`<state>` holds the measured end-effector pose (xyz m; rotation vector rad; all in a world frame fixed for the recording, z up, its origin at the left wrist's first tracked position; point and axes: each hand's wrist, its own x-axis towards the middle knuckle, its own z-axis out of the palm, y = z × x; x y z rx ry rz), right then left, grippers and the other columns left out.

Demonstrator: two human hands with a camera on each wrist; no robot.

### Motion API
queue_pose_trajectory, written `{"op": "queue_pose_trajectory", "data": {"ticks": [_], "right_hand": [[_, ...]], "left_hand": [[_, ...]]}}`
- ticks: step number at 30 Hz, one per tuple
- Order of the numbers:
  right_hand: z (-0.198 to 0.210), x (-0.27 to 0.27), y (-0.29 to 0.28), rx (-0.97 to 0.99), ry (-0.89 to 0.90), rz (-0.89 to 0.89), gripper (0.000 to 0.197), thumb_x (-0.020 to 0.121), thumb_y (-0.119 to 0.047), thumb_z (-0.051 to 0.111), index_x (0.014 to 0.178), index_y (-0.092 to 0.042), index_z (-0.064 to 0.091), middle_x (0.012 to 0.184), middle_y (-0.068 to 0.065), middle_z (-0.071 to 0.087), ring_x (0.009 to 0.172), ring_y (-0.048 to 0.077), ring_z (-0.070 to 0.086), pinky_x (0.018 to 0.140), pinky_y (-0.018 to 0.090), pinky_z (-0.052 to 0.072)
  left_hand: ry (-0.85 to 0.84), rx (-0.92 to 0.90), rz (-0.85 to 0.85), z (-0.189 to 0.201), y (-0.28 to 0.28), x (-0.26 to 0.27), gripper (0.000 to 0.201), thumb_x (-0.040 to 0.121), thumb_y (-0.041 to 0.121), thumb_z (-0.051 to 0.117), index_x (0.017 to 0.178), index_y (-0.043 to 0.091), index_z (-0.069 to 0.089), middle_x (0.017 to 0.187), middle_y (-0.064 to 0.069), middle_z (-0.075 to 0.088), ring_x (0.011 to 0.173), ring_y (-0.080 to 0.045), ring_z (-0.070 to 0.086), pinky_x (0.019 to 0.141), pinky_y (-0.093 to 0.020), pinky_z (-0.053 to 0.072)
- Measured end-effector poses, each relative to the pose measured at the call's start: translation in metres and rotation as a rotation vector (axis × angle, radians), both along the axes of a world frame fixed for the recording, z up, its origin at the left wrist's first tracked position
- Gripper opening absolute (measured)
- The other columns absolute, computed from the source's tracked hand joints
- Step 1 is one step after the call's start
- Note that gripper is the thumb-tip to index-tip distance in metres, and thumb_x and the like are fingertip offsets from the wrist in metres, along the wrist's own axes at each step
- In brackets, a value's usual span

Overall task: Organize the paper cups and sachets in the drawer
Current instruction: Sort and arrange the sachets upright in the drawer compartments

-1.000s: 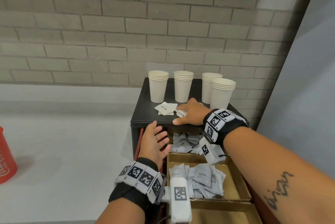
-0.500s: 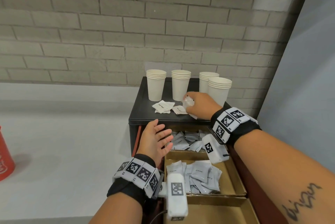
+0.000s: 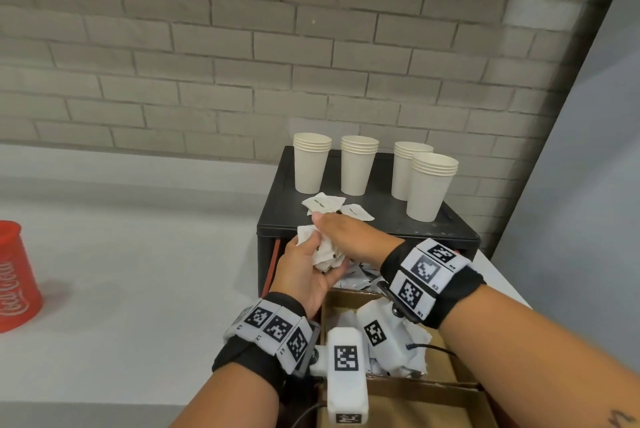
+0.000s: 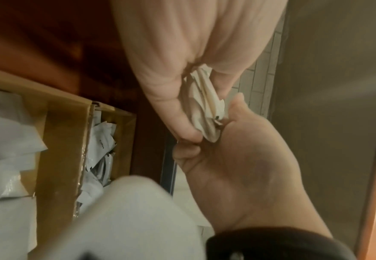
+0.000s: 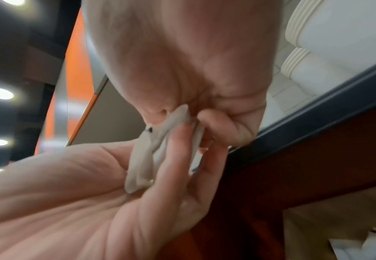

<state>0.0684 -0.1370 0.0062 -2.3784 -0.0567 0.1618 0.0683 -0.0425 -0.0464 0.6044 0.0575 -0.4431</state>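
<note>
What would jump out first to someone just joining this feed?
The two hands meeting just in front of the black cabinet: the right hand presses a bunch of white sachets into the cupped left hand. Behind them, four stacks of paper cups stand on the cabinet top, with a few loose sachets lying before them. Below the hands, the open drawer holds more sachets in cardboard compartments.

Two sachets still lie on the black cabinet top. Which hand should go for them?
Right, probably. The right hand hovers just in front of the loose sachets on the cabinet top, while the left hand sits lower, cupped under the gathered sachets, so it serves better as the holder.
</note>
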Motion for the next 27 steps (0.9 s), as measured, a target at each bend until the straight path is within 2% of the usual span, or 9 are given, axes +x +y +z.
{"op": "queue_pose_trajectory", "data": {"ticks": [3,5,8,11,14,17,19,24,27], "right_hand": [[0.005,0.01,-0.003,-0.117,-0.033,0.004,0.051,0.102,-0.039,0.023,0.115,-0.003,0.058,0.123,0.018,0.058,0.112,0.029,0.052,0.1,0.037,0.039],[0.008,0.021,-0.008,-0.259,-0.13,-0.078,0.042,0.1,-0.039,0.03,0.111,-0.01,0.058,0.126,0.02,0.053,0.111,0.031,0.047,0.097,0.038,0.035],[0.01,0.035,-0.015,-0.376,-0.131,-0.227,0.047,0.096,-0.043,0.04,0.136,-0.021,0.044,0.139,0.015,0.033,0.129,0.037,0.031,0.108,0.04,0.025],[0.003,0.055,-0.02,-0.439,0.009,-0.331,0.065,0.09,-0.055,0.044,0.144,-0.021,0.031,0.147,0.017,0.025,0.136,0.04,0.024,0.11,0.042,0.023],[-0.001,0.07,-0.021,-0.437,0.087,-0.414,0.081,0.085,-0.067,0.042,0.145,-0.015,0.029,0.148,0.018,0.029,0.136,0.036,0.03,0.109,0.041,0.025],[-0.001,0.078,-0.016,-0.439,0.104,-0.356,0.084,0.085,-0.07,0.038,0.145,-0.013,0.029,0.147,0.017,0.035,0.134,0.034,0.034,0.108,0.04,0.028],[-0.003,0.083,-0.011,-0.503,0.096,-0.284,0.081,0.083,-0.072,0.036,0.143,-0.017,0.033,0.145,0.015,0.039,0.131,0.034,0.038,0.106,0.043,0.03],[-0.004,0.089,-0.002,-0.538,0.038,-0.183,0.049,0.089,-0.048,0.047,0.13,-0.021,0.047,0.133,0.012,0.05,0.12,0.03,0.046,0.102,0.044,0.035],[0.002,0.09,-0.005,-0.428,-0.017,-0.159,0.042,0.09,-0.025,0.055,0.129,-0.012,0.049,0.13,0.011,0.052,0.117,0.027,0.051,0.1,0.037,0.041]], "left_hand": [[-0.026,0.051,0.065,0.0,0.0,0.0,0.014,0.097,0.008,0.045,0.1,0.009,0.058,0.089,-0.011,0.065,0.078,-0.02,0.064,0.058,-0.027,0.056],[-0.021,0.095,0.115,0.001,0.001,0.001,0.016,0.097,0.006,0.044,0.09,0.013,0.057,0.085,-0.009,0.063,0.074,-0.018,0.061,0.059,-0.025,0.051],[-0.014,0.162,0.145,0.0,0.002,0.003,0.016,0.096,0.007,0.046,0.088,0.016,0.057,0.083,-0.007,0.062,0.071,-0.017,0.059,0.06,-0.024,0.044],[0.006,0.204,0.139,-0.001,0.001,0.003,0.012,0.093,0.007,0.051,0.089,0.015,0.058,0.085,-0.007,0.063,0.071,-0.017,0.059,0.055,-0.023,0.044],[0.031,0.225,0.144,-0.003,0.001,0.003,0.011,0.091,0.005,0.054,0.087,0.014,0.059,0.086,-0.008,0.064,0.075,-0.019,0.06,0.06,-0.026,0.045],[0.061,0.23,0.15,-0.004,0.002,0.004,0.011,0.092,0.004,0.054,0.084,0.012,0.057,0.084,-0.009,0.062,0.073,-0.019,0.059,0.061,-0.026,0.045],[0.079,0.198,0.153,-0.005,0.002,0.005,0.01,0.092,0.004,0.052,0.088,0.011,0.057,0.085,-0.009,0.062,0.074,-0.019,0.059,0.062,-0.025,0.046],[0.083,0.079,0.143,-0.008,0.002,0.01,0.011,0.092,0.005,0.052,0.1,0.009,0.059,0.097,-0.013,0.064,0.087,-0.024,0.062,0.084,-0.034,0.05],[0.08,0.055,0.121,-0.01,0.003,0.01,0.025,0.092,0.006,0.054,0.116,0.008,0.055,0.104,-0.016,0.064,0.089,-0.026,0.063,0.072,-0.033,0.057]]}}
